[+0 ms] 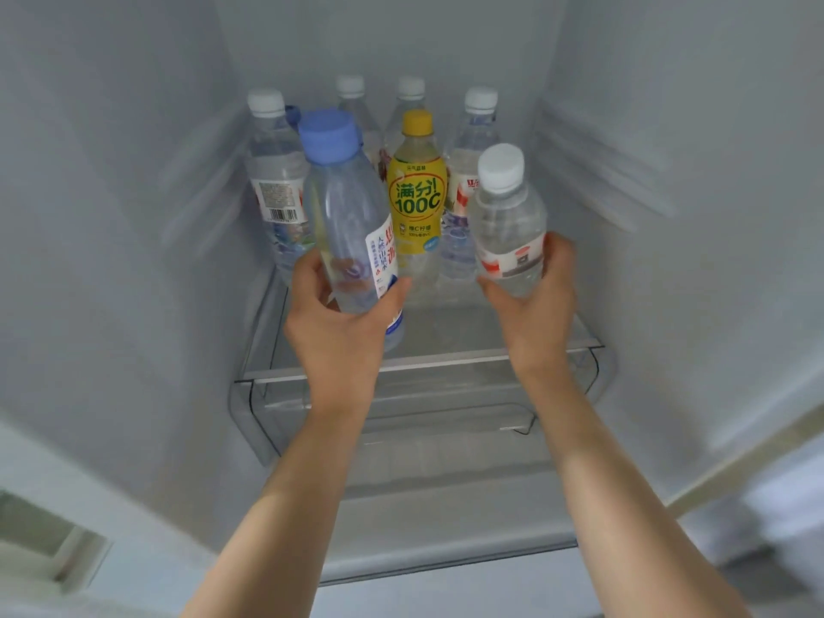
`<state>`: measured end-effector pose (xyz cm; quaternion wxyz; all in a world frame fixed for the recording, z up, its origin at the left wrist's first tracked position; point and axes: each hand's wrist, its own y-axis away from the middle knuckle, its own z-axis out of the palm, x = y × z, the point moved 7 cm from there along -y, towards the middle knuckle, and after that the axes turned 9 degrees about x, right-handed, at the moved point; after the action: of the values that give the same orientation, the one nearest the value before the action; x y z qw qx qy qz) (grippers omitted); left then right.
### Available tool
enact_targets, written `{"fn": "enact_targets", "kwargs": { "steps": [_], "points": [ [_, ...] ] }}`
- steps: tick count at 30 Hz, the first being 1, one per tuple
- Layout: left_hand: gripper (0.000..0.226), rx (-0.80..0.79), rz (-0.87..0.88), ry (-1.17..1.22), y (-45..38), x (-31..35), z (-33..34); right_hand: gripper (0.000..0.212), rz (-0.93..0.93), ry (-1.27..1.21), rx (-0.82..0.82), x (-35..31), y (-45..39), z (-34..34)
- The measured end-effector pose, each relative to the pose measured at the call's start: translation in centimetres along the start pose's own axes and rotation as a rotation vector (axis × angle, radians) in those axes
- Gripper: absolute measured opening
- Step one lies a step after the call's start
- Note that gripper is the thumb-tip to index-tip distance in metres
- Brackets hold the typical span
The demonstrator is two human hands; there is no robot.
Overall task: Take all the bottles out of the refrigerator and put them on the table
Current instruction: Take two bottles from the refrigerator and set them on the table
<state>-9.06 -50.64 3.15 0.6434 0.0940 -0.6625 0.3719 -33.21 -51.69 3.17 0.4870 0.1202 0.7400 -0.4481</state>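
Note:
Inside the open refrigerator, my left hand [339, 323] grips a clear bottle with a blue cap [345, 216], lifted and tilted above the glass shelf [446, 354]. My right hand [535, 301] holds a small clear bottle with a white cap [506, 216] by its lower part. Between them a yellow-labelled bottle with a yellow cap [417, 194] stands on the shelf. Behind it stand several clear water bottles with white caps, one at the left [272, 171], one at the right [475, 145], two at the back [352, 95], partly hidden.
White refrigerator walls [133, 216] close in on both sides, with ribbed shelf rails. Below the glass shelf sits a clear drawer [401, 417]. The fridge's front edge [735, 461] runs at the lower right, and a door part shows at the lower left.

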Motion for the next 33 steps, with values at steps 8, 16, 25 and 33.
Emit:
{"fn": "enact_targets", "kwargs": {
  "steps": [8,16,25,33],
  "points": [
    [0.051,-0.031,-0.017,0.011,4.0,2.1,-3.7,0.064,0.037,-0.174,-0.038,-4.2,5.2,-4.2],
    [0.050,-0.170,-0.034,-0.037,8.5,1.9,-10.8,0.056,0.095,-0.200,-0.047,-6.1,16.5,-8.8],
    [0.051,-0.496,-0.111,-0.165,16.1,-0.1,-21.1,0.060,0.351,-0.102,-0.063,-7.8,31.2,-16.4],
    [0.060,-0.811,-0.193,-0.244,26.5,-1.4,-25.0,0.062,0.513,0.105,0.021,-7.8,40.8,-26.6]
  ]
}}
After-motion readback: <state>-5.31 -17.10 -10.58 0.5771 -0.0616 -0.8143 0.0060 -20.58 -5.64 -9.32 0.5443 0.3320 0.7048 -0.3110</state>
